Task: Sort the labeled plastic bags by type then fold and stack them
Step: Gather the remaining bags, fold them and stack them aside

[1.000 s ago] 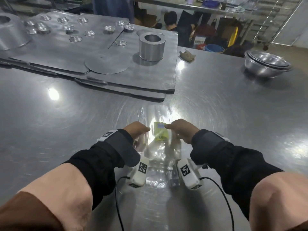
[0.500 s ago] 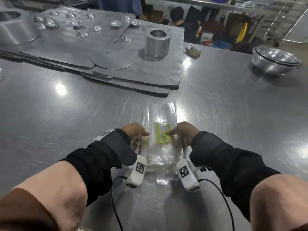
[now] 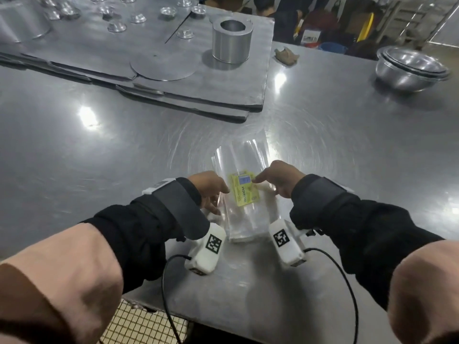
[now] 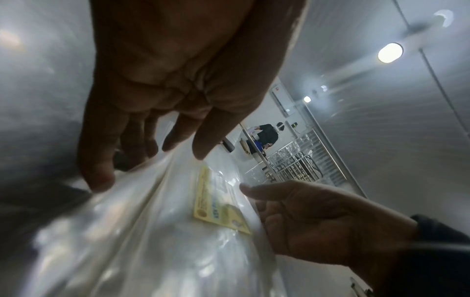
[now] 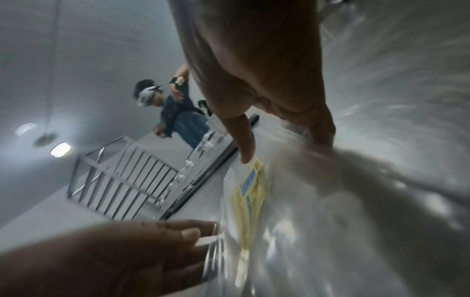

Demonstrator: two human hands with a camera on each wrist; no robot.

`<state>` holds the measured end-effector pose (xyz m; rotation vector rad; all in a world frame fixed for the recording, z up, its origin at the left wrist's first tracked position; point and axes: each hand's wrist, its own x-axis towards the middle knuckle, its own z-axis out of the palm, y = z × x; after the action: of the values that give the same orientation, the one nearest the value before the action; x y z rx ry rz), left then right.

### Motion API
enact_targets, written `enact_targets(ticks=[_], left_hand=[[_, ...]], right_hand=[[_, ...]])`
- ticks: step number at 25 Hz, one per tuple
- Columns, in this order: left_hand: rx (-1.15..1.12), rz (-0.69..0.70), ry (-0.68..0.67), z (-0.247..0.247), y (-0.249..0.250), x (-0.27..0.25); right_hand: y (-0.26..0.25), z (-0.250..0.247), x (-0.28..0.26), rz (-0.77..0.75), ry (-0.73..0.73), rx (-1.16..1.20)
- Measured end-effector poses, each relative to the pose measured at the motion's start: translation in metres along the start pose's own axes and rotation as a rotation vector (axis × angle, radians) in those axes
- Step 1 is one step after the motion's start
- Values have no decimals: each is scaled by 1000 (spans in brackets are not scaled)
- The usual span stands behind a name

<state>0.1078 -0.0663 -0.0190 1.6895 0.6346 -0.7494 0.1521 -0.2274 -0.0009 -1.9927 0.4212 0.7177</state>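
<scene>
Nearest the person, a clear plastic bag (image 3: pixel 244 207) lies flat on the steel worktop (image 3: pixel 347 145), its long side running away from the body, a yellow label (image 3: pixel 244 189) showing on it. The left hand (image 3: pixel 211 188) sits at the bag's left edge – fingers only loosely bent, their tips resting on the film, nothing plainly pinched between them. The right hand (image 3: pixel 280 178) is at the right edge, forefinger stretched out with its tip at the label's far corner, the other fingers curled down onto the plastic – whether they grip it I cannot tell. Further back lie grey metal sheets (image 3: pixel 173 90) with a round disc (image 3: pixel 164 68) and a steel cylinder (image 3: pixel 232 43) on them. Stacked steel bowls (image 3: pixel 412 68) stand far right, a crumpled rag (image 3: pixel 285 54) between them and the sheets.
</scene>
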Motion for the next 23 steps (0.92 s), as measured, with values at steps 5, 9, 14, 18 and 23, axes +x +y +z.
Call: enact_targets(ticks=[5,9,14,18,23], left_hand=[[83,32,84,-6,-4,2],[39,52,45,-6,-17,2],[-62,96,-11,-7,-26,-1],[-108,132,-4,-19,-27,3],[-499,78,-75,-39,-35,-3]], right_hand=[[6,0,-1,50,-70,140],[11,11,-12,-6,-94,138],[12,13,-10,-84,-95,321],[11,4,-12,113,-123,546],[11,7,-9,116,-85,946]])
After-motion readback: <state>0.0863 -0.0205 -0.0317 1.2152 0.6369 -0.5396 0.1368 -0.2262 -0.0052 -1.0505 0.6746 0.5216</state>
